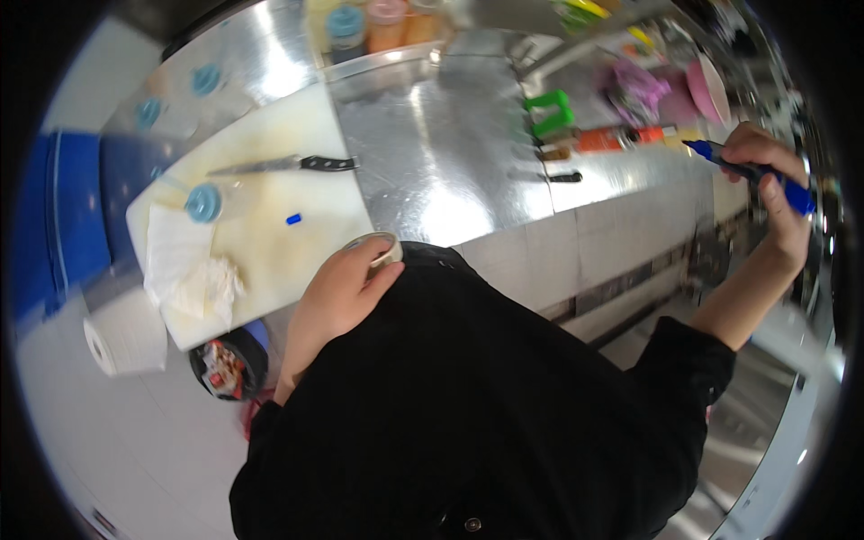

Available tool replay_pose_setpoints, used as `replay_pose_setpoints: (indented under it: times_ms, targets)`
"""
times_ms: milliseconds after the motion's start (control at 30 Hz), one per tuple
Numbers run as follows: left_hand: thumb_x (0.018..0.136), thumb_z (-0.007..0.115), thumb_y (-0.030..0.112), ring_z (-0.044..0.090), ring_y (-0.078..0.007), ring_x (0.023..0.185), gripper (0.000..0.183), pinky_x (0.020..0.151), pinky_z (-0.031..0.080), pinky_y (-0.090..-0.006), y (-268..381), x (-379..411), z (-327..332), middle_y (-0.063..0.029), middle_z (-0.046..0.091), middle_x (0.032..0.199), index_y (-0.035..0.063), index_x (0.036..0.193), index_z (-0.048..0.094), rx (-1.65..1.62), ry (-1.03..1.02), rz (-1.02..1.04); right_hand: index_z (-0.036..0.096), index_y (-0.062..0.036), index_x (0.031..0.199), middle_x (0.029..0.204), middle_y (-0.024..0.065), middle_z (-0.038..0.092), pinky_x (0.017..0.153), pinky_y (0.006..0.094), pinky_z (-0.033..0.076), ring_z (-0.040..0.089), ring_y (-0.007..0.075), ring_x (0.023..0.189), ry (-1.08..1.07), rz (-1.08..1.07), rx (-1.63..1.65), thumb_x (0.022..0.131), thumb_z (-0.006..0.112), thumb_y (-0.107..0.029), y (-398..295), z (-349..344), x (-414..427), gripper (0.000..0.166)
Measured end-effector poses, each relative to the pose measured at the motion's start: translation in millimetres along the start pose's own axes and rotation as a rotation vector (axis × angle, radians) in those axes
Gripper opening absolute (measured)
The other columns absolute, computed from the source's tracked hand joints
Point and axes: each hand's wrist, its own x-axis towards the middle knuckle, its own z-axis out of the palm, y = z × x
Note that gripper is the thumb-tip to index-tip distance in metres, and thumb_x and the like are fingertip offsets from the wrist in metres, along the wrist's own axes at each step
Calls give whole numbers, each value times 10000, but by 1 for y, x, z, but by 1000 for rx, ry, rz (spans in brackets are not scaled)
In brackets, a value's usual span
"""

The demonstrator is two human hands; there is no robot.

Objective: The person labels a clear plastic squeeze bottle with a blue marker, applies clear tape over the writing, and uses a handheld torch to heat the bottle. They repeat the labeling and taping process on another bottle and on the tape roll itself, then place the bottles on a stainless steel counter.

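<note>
A roll of tape [386, 254] is held in my left hand [347, 287], close to my body at the near edge of the white cutting board [270, 256]. My right hand [769, 169] is raised far to the right, gripping an uncapped blue marker [749, 170] whose tip points left. On the board lie a small blue cap [293, 219], a kitchen knife [290, 165] with a black handle, a squeeze bottle with a light-blue lid [204, 202], and a crumpled paper towel [219, 283] on flat sheets.
A paper roll [127, 334] and a black bin [229, 364] holding waste are at the lower left. Squeeze bottles [386, 23] stand at the back. A small knife [563, 177], a green-handled tool [550, 113] and a pink bowl [707, 88] are on the right side.
</note>
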Motion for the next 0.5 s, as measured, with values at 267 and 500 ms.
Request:
replay_pose_setpoints:
  times_ms: [267, 500]
  targets:
    - [946, 570, 194, 651, -204, 690, 300, 647, 485, -310, -1, 22, 3, -159, 667, 818, -59, 1107, 562, -16, -278, -113, 695, -44, 1080, 1057, 66, 679, 901, 301, 444, 606, 153, 1008, 690, 679, -247, 930, 588, -347, 22, -6, -207, 355]
    - [934, 579, 221, 670, -235, 721, 316, 680, 498, -323, 2, 52, 11, -165, 665, 815, -36, 1117, 570, 274, -492, 55, 706, -36, 961, 728, 155, 689, 622, 346, 561, 693, 219, 655, 341, 1420, 1061, 832, 622, -159, 173, 434, -341, 197]
